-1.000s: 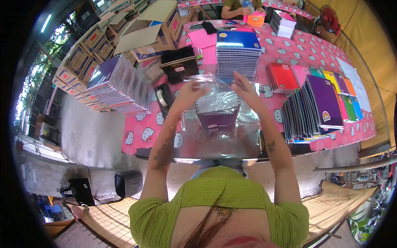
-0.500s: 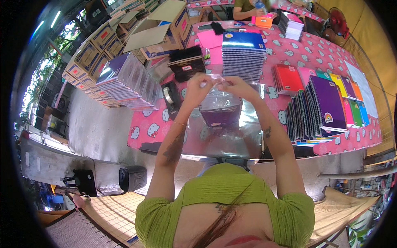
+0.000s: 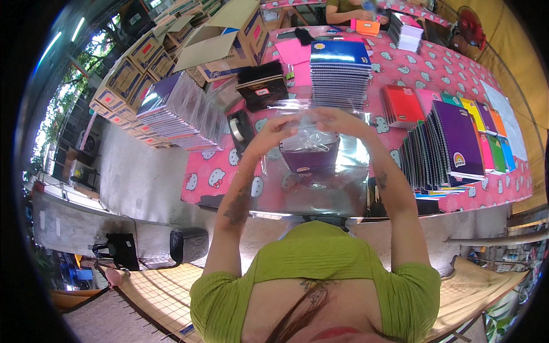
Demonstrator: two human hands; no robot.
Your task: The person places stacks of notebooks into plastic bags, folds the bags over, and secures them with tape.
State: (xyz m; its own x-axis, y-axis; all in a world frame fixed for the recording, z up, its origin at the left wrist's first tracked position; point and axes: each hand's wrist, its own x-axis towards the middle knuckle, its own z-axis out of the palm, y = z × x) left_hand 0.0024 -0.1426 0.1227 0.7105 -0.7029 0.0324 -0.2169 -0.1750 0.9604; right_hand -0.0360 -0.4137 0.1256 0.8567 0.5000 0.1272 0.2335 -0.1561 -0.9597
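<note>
A purple notebook stack (image 3: 309,162) stands in front of me, wrapped in shiny clear plastic film (image 3: 311,139). My left hand (image 3: 278,131) is at the film's upper left, fingers curled and closed on it. My right hand (image 3: 338,120) is opposite, its bent fingers also closed on the film, close to the left fingertips. The film's lower part spreads over the table toward me. Just beyond my hands stands a tall pile of blue spiral notebooks (image 3: 340,74). A tape dispenser (image 3: 240,134) lies left of my left wrist.
Plastic-wrapped notebooks (image 3: 183,111) and open cardboard boxes (image 3: 229,54) stand at left. A black furry-topped box (image 3: 262,86) sits behind the dispenser. At right are red notebooks (image 3: 403,106), purple spiral notebooks (image 3: 457,137) and colourful ones. Across the pink patterned table (image 3: 214,177), another person (image 3: 346,11) handles an orange pack.
My hands have shifted slightly apart and down from a close pinch at the film's top, and the fingers now curve over the bundle. The film has spread out more beside my right forearm.
</note>
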